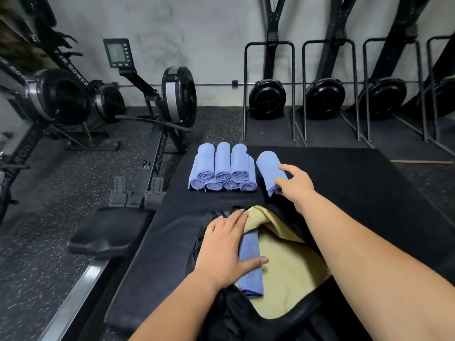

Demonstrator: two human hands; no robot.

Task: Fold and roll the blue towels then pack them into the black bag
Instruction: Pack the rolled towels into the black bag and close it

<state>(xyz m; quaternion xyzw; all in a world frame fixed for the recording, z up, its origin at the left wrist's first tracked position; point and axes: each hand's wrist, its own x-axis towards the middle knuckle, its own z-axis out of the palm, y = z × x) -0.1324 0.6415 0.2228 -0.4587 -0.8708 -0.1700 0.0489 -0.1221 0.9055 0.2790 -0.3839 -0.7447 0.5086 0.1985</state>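
A: Where the black bag (229, 318) lies open on the near end of the black mat (344, 173), its yellow lining (290, 269) shows. One blue rolled towel (250, 264) is inside. It lies lengthwise on the lining, at the left of the mouth.

B: Left hand (225, 249)?

A: Laid flat over that towel and the bag's left rim. Fingers straight and close together, pointing away from the person. Thumb spread across the top of the roll. It presses down and does not wrap round.

B: Right hand (299, 187)?

A: Reached out past the bag's far edge. Fingers and thumb curl round the near end of a single roll (268, 166). That roll lies on the mat, slightly angled, just right of the stack.

B: Describe the stack.

A: The stack of rolls (222, 172) has seven blue ones. Four sit side by side on the mat with three on top, spiral ends facing the camera. A narrow gap separates it from the single roll.

B: Surroundings?

A: Speckled rubber floor (37, 242). A rowing machine (177, 94) stands left of the mat, its seat (110, 232) close to the mat's left edge. Its monitor (118, 52) is raised on an arm. More rowers sit further left, partly cut off by the frame. Against the grey wall (197, 33), a row of upended rowers (325, 99) stands behind metal hoops.
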